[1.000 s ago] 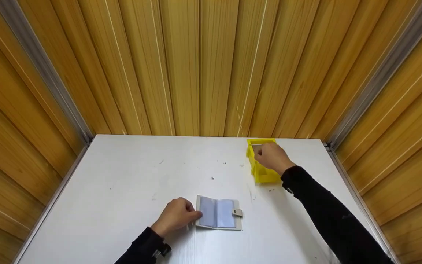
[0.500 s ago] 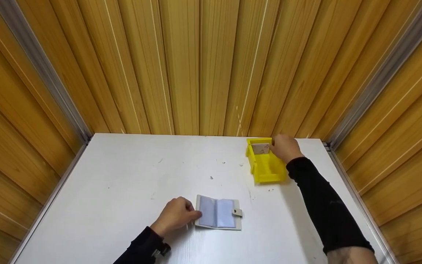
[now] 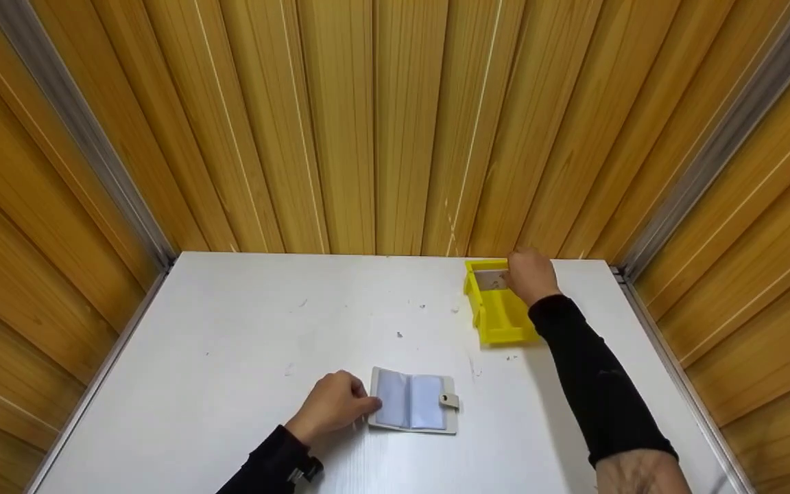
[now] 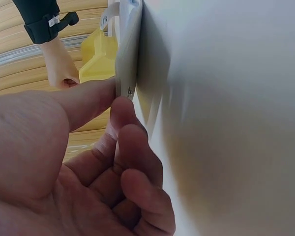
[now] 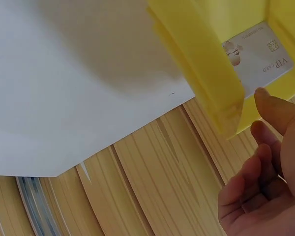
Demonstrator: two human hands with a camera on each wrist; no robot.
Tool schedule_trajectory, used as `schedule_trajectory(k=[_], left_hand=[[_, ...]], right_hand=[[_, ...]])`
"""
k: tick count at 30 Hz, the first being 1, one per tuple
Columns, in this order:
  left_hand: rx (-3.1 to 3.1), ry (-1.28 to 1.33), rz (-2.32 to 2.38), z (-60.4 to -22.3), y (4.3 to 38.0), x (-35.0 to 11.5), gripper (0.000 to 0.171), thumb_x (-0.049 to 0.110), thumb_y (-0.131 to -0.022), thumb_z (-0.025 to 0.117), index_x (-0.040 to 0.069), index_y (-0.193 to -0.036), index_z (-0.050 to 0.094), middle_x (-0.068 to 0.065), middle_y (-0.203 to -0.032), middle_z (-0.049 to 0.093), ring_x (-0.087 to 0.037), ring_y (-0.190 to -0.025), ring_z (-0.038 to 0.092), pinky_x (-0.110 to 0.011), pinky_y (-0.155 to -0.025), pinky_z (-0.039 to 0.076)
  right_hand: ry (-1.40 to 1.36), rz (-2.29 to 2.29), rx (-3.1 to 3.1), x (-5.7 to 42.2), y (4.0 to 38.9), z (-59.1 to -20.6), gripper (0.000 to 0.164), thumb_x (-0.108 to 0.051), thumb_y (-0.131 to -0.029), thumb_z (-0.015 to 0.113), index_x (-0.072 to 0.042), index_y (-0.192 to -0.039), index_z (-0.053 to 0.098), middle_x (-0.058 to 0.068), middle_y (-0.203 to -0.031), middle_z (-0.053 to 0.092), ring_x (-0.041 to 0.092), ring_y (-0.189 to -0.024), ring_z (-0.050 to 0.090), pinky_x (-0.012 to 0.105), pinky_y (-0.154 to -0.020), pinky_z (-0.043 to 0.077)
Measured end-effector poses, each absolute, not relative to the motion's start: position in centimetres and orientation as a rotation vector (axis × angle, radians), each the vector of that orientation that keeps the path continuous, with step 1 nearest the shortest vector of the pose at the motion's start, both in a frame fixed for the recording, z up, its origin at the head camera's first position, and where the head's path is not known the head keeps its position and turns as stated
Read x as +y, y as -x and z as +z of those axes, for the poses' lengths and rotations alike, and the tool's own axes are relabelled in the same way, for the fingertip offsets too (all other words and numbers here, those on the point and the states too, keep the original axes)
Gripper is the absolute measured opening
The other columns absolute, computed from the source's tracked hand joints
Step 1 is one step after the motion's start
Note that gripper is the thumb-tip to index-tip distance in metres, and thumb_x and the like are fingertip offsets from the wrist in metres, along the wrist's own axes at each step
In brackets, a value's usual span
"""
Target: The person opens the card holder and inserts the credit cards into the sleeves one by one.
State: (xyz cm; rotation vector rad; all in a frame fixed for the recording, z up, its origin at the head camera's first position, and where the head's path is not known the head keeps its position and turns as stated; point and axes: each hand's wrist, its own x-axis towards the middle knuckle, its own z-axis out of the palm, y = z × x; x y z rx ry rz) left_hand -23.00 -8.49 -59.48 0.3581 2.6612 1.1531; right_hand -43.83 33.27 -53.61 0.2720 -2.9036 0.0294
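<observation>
While the left hand (image 3: 333, 405) pinches the open card holder (image 3: 426, 403), the right hand (image 3: 531, 274) pinches the yellow bin (image 3: 507, 337).

Your head view looks forward and down across the table (image 3: 251, 322); close wrist views face your left hand (image 4: 91, 174) and right hand (image 5: 285, 204), sharing the yellow bin (image 5: 201, 64).

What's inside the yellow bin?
A white VIP card is inside the yellow bin. The right hand covers part of it in the head view; anything the card covers is hidden.

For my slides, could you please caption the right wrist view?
White rectangular VIP card in yellow plastic bin, right hand close by.
</observation>
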Motion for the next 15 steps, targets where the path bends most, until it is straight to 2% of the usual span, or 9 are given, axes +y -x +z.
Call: schedule_trajectory(k=[6, 15], left_hand=[[2.688, -0.368, 1.124, -59.6, 23.0, -8.4, 0.033, 0.036, -0.090, 0.086, 0.018, -0.066, 0.071, 0.012, -0.061, 0.058, -0.010, -0.059, 0.052, -0.028, -0.061, 0.042], [2.669, -0.335, 1.113, -59.6, 22.9, -8.3, 0.031, 0.036, -0.090, 0.085, 0.019, -0.067, 0.072, 0.011, -0.060, 0.060, -0.012, -0.060, 0.055, -0.030, -0.064, 0.043]], right_hand=[[-0.200, -0.024, -2.891, 33.1, 44.4, -54.3, 0.041, -0.023, -0.092, 0.092, 0.007, -0.114, 0.077, 0.022, -0.107, 0.074, 0.038, -0.100, 0.074, 0.053, -0.091, 0.065], [-0.127, -0.035, -2.955, 33.3, 45.2, -54.6, 0.040, -0.021, -0.095, 0.089, 0.007, -0.121, 0.076, 0.023, -0.111, 0.074, 0.040, -0.105, 0.072, 0.057, -0.095, 0.062]])
